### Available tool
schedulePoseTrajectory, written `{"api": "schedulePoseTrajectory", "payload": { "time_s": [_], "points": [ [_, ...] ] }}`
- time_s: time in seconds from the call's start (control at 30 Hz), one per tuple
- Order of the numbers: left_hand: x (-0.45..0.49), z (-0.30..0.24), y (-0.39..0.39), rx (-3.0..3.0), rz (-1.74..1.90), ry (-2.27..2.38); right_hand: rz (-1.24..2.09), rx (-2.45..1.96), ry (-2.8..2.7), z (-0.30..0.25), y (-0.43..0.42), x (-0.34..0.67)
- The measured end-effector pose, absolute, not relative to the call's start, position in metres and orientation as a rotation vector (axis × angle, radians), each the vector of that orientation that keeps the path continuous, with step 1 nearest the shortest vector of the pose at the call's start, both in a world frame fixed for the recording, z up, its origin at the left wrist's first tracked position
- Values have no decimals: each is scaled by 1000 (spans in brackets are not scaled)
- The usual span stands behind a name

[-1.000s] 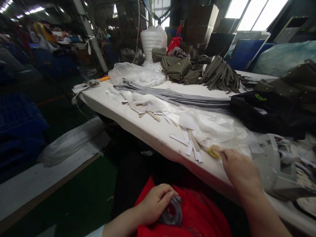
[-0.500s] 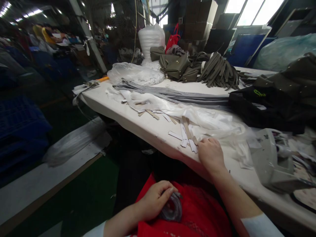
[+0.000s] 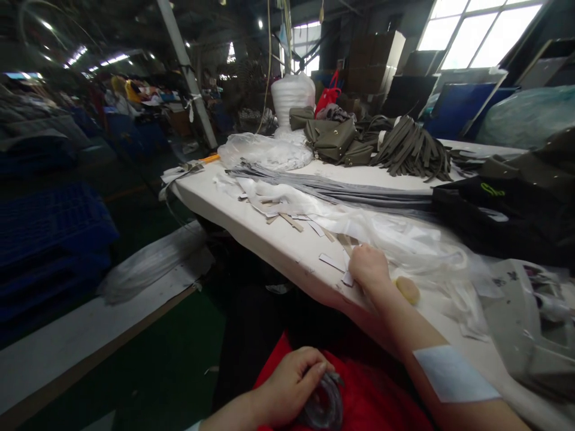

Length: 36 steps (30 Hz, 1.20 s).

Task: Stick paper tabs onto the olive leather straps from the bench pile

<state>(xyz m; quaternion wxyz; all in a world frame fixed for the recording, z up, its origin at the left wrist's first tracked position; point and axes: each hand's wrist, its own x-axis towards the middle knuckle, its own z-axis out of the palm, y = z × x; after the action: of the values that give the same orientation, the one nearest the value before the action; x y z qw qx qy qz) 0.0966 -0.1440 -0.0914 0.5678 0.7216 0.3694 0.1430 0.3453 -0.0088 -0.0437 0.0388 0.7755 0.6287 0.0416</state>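
Observation:
Low over my lap, my left hand [image 3: 299, 380] is closed on a coil of grey strip [image 3: 327, 402], thumb on top and the coil's open centre facing me. My right hand [image 3: 369, 265] rests on the white table with its fingers curled over a small pile of narrow card strips. A white strip [image 3: 332, 262] and a brown strip [image 3: 345, 240] show beside it; its fingertips and what they hold are hidden. Close to the right wrist lies a round yellowish piece [image 3: 407, 290].
Behind the strips stretch white sheeting [image 3: 323, 209] and a bundle of long grey bands [image 3: 341, 190]. Olive pouches [image 3: 332, 139] and dark tassel-like strips [image 3: 413, 146] lie farther back. A grey machine [image 3: 521, 317] stands at right, near black fabric [image 3: 498, 221]. The table edge [image 3: 269, 254] slants across.
My right hand has shifted left onto the card strips, uncovering the round yellowish piece. My left hand still holds the coil on my lap. The view has tilted up and turned slightly left.

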Motion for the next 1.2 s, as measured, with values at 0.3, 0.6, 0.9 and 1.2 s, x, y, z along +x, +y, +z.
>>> {"api": "schedulePoseTrajectory", "payload": {
  "time_s": [0.3,0.6,0.9,1.2],
  "points": [
    [96,-97,-143,1735,328,831,227,2281,2019,-42,-14,341],
    [94,-97,-145,1732,367,840,269,2276,2033,-44,-11,352],
    [95,-94,-143,1735,366,840,361,2023,2432,-59,-61,310],
    [96,-97,-143,1734,368,842,450,2261,2218,-58,-65,352]
  ]
}}
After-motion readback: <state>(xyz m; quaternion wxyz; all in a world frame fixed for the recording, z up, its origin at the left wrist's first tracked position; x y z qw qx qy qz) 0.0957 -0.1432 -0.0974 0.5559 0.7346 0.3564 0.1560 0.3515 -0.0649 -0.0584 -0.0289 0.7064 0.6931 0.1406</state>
